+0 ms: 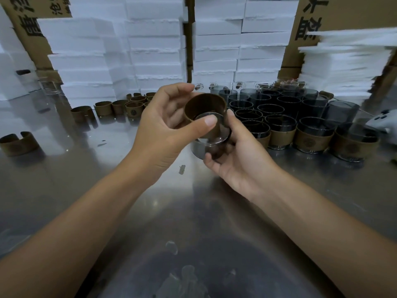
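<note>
Above the steel table (107, 190) I hold a smoky grey glass cup (209, 148) with its base turned towards me. My right hand (234, 160) grips the glass from below and the right. A brown sleeve band (204, 108) sits around the base end of the glass. My left hand (163, 125) pinches this band, thumb on its near edge and fingers behind it.
Several dark glasses (279, 108) stand packed at the back right, the front ones wearing brown bands (311, 140). Loose brown bands (120, 106) lie at the back left, one (18, 143) at the far left. White foam boxes (150, 50) are stacked behind. A white controller (384, 123) lies at right.
</note>
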A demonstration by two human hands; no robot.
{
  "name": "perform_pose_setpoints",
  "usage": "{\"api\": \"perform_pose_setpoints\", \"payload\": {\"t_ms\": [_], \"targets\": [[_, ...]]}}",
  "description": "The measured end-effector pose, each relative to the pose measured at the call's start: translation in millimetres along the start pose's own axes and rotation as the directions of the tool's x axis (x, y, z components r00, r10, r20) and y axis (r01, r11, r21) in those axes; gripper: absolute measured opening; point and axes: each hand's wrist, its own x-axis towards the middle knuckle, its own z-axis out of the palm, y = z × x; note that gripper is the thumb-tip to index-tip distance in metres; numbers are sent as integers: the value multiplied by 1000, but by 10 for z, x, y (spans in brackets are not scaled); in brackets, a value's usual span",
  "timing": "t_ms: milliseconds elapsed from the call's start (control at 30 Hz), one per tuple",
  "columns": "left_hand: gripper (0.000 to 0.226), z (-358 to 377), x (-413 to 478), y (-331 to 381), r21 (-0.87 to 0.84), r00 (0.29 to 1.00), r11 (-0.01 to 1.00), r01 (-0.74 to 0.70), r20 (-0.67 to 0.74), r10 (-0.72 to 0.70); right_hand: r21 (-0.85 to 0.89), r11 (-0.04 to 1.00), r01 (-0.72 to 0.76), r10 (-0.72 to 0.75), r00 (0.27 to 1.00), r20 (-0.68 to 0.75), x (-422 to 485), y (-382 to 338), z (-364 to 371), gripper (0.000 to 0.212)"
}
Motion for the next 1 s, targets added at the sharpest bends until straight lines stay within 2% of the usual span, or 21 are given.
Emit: {"api": "perform_pose_setpoints", "payload": {"t_ms": [167, 433, 733, 867, 1000], "targets": [[52, -23, 14, -7, -17, 998, 1000, 23, 55, -22, -17, 1000, -14, 15, 999, 47, -22, -43, -8, 33], [47, 8, -1, -20, 51, 993, 999, 10, 116, -15, -86, 996, -15, 29, 986, 165, -38, -79, -7, 69], [46, 4, 7, -88, 2, 986, 996, 86, 142, -85, -38, 999, -8, 12, 994, 106, -40, -74, -9, 54], [46, 25, 14, -116, -84, 985, 988, 131, 125, -120, -3, 1000, -8, 8, 992, 123, -36, -69, -25, 50], [48, 37, 5, -136, -81, 985, 987, 136, 119, -126, 38, 999, 8, -13, 992, 123, -22, -94, -32, 43]]}}
